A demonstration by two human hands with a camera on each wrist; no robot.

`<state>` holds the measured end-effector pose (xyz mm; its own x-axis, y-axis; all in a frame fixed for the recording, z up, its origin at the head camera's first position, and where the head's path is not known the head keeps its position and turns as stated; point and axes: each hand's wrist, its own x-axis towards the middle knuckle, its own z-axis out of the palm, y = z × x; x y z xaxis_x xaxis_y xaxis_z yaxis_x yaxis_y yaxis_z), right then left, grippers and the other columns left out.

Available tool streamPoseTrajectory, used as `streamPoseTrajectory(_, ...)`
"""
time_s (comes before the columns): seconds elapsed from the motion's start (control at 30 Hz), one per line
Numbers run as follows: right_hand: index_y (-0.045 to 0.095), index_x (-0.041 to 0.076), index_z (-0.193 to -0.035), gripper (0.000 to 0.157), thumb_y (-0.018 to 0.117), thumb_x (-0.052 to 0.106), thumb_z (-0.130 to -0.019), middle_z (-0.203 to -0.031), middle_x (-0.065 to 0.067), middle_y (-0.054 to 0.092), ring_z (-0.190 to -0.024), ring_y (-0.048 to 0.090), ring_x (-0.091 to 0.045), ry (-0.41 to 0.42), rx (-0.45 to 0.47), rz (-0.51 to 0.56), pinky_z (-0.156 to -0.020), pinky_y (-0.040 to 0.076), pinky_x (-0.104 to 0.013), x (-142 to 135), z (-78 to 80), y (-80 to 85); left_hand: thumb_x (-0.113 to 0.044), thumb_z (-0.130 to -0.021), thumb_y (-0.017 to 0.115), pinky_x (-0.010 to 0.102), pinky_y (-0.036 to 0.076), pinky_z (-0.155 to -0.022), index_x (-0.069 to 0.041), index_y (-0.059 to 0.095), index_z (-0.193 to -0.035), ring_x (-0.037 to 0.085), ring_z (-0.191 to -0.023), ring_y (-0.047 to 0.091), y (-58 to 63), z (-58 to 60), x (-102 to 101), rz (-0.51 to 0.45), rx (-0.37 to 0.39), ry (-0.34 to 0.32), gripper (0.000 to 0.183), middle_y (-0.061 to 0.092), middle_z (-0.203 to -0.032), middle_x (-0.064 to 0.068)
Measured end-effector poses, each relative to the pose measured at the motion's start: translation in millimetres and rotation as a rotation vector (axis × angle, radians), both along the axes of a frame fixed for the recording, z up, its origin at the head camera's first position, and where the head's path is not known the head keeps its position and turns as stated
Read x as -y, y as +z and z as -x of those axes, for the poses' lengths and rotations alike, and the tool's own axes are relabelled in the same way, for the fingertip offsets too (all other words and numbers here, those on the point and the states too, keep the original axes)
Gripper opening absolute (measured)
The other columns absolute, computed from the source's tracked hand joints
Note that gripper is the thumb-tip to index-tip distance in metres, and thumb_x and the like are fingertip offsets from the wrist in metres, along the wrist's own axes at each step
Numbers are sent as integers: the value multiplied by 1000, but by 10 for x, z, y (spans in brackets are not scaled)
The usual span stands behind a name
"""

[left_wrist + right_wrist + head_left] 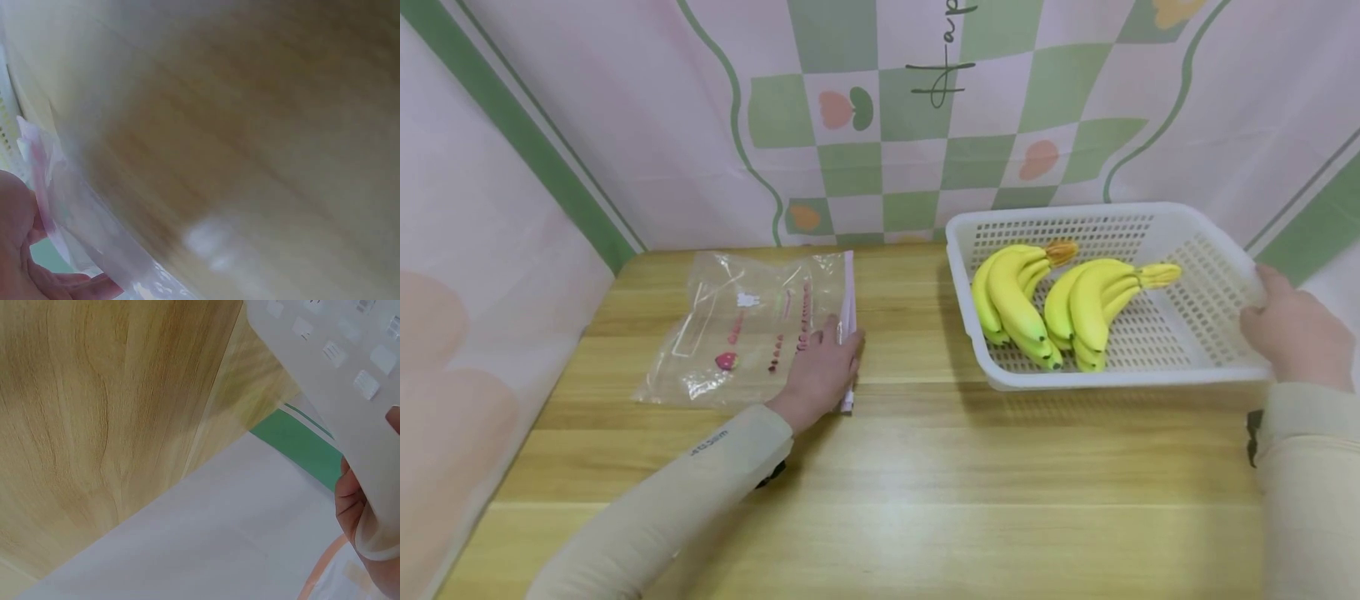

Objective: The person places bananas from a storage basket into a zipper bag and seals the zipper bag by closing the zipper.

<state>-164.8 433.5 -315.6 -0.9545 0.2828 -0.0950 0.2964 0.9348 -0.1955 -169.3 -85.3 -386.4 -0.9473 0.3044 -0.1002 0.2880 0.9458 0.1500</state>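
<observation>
My left hand [822,367] is at the pink strip along the right edge of a clear plastic zip bag [752,333] lying on the table. In the left wrist view, thumb and fingers pinch the bag's edge [53,206], which stands up from the wood. My right hand [1296,329] grips the right end of a white plastic basket [1217,292]; the right wrist view shows fingers [350,497] curled round its rim, with the basket's side raised over the table edge. Two bunches of yellow bananas, a left bunch [1018,296] and a right bunch [1090,308], lie in the basket's left half.
The wooden table [880,483] reaches back to a hanging cloth [917,167] with green and white checks. More pale cloth with a green stripe [527,142] hangs at the left side. Bare wood lies between bag and basket.
</observation>
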Motion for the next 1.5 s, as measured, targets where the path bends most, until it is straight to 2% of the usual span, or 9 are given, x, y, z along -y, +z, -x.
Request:
streamPoseTrajectory(0.17,-5,0,-149,68,34,20,-97,-104,-44,44,-61,52,-35,-11,7,3,-47,40,-39,6,2,5,-26,-101,42,50,55,-88,-19,37,-147,44,-126,47,2,-1,3,5,-21,-4,46,28,-150,29)
streamPoseTrajectory(0.5,-6,0,-149,68,33,21,-97,-106,-45,43,-60,52,-33,-18,17,19,-47,40,-39,32,-2,27,-21,-98,50,47,49,-100,0,27,-148,41,-127,47,13,1,14,35,-37,13,59,27,-152,28)
streamPoseTrajectory(0.63,-5,0,-149,69,34,20,-97,-105,-45,44,-58,51,-32,-14,9,20,-46,40,-38,27,-2,16,-22,-94,58,44,48,-103,4,26,-148,38,-124,51,38,12,26,123,-64,-15,68,27,-152,28)
streamPoseTrajectory(0.8,-6,0,-149,69,34,20,-97,-103,-45,45,-57,51,-32,-19,9,20,-46,40,-38,22,0,3,-28,-95,56,39,56,-89,3,29,-147,34,-116,57,63,30,49,167,-140,-2,67,30,-152,25)
streamPoseTrajectory(0.9,-7,1,-149,69,34,20,-97,-105,-45,45,-58,52,-32,-21,14,22,-46,40,-38,17,1,3,-26,-96,53,36,59,-77,1,25,-149,34,-117,56,62,37,59,126,-136,34,66,27,-155,23)
streamPoseTrajectory(1.03,-8,1,-149,69,34,21,-97,-105,-45,45,-58,52,-32,-21,22,21,-47,40,-38,20,3,11,-25,-94,57,36,57,-82,4,21,-149,35,-120,55,64,39,68,126,-153,33,72,24,-155,23)
streamPoseTrajectory(1.17,-8,1,-149,69,34,21,-97,-104,-45,45,-58,51,-32,-23,24,20,-47,40,-38,31,2,19,-20,-92,58,31,58,-75,11,27,-145,33,-107,62,76,44,77,137,-221,28,69,25,-152,31)
streamPoseTrajectory(1.3,-7,1,-149,69,34,21,-97,-106,-45,44,-58,52,-32,-27,23,19,-47,41,-39,41,3,23,-17,-90,60,27,57,-65,12,28,-144,35,-106,62,96,57,86,110,-227,70,69,17,-151,39)
streamPoseTrajectory(1.5,-7,0,-149,69,34,20,-97,-110,-45,40,-64,54,-38,-40,30,10,-50,42,-44,58,6,38,-14,-89,62,33,56,-85,13,22,-145,37,-118,55,133,70,114,92,-184,84,74,10,-153,37)
